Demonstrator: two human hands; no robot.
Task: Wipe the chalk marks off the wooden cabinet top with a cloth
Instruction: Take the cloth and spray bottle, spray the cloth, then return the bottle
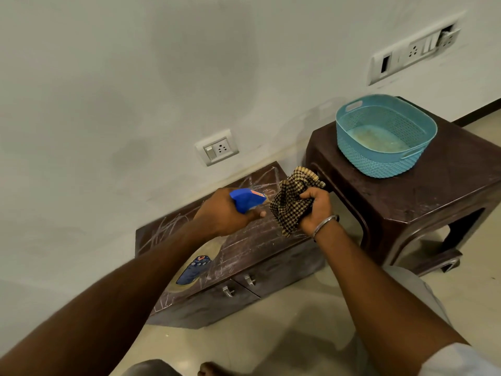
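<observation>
1. The left grip [225, 213] curls round a blue spray bottle [248, 199] above the chalk-marked cabinet top [257, 245].
2. The right grip [317, 210] clutches the bunched checked cloth [291, 203], raised just beside the bottle's nozzle.

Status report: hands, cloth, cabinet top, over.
Left hand grips spray bottle, nozzle toward cloth. Right hand grips it, off the cabinet top. Chalk marks across top, unwiped.
</observation>
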